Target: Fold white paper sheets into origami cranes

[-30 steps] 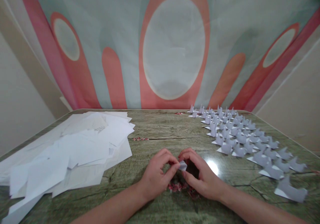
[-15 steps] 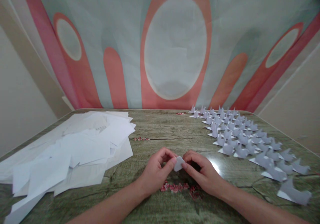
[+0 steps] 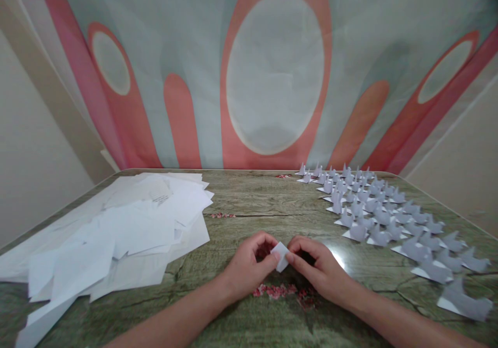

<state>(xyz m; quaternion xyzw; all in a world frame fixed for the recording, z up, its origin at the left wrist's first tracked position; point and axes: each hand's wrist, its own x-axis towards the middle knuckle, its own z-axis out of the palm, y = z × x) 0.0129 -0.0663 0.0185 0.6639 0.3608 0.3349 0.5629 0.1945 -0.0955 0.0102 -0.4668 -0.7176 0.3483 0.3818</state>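
A small folded piece of white paper (image 3: 280,261) is held up between both hands, a little above the table near its front middle. My left hand (image 3: 252,260) pinches its left side between thumb and fingers. On the right side, my right hand (image 3: 311,260) grips the paper's edge with thumb and forefinger, the other fingers curled in. The fingers hide parts of the folds.
Loose white paper sheets (image 3: 136,228) lie in a spread heap on the left of the wood-patterned table (image 3: 241,197). Several folded white paper birds (image 3: 383,216) stand in rows along the right. A patterned backdrop (image 3: 210,78) hangs behind the table.
The folded paper has turned slightly and shows more of its face and lower tip between my fingers. The whole scene has shifted a little to the right in view.
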